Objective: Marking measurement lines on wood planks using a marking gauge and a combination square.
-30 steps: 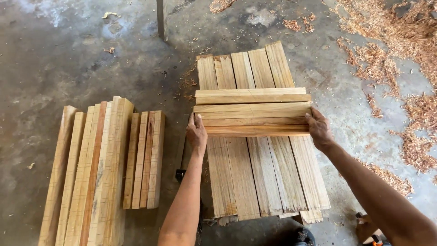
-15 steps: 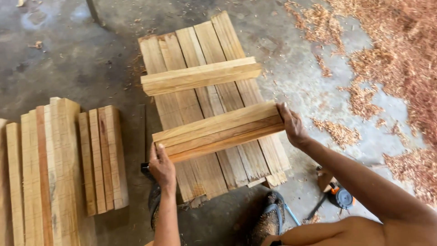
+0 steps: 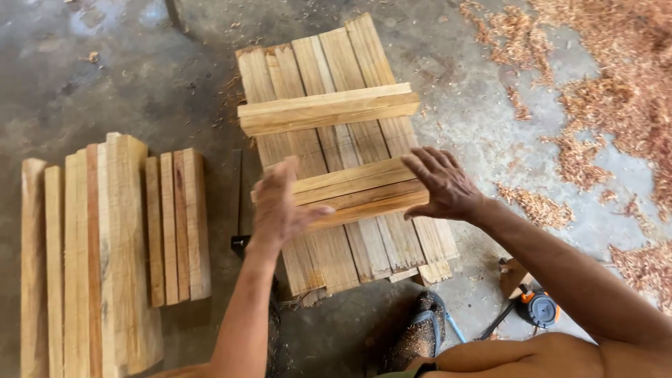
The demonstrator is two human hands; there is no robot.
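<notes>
On the concrete floor, both hands are spread wide and empty, left hand (image 3: 278, 206) and right hand (image 3: 442, 183) flanking the near cross-batten bundle (image 3: 360, 192) at 6 o'clock on the plank stack (image 3: 329, 70); press its ends evenly, I'd say, to square it.

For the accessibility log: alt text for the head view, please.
A person's left hand and right hand hover open at the ends of a wood bar bundle lying across a slat panel on a concrete floor, loose planks stacked at left.
</notes>
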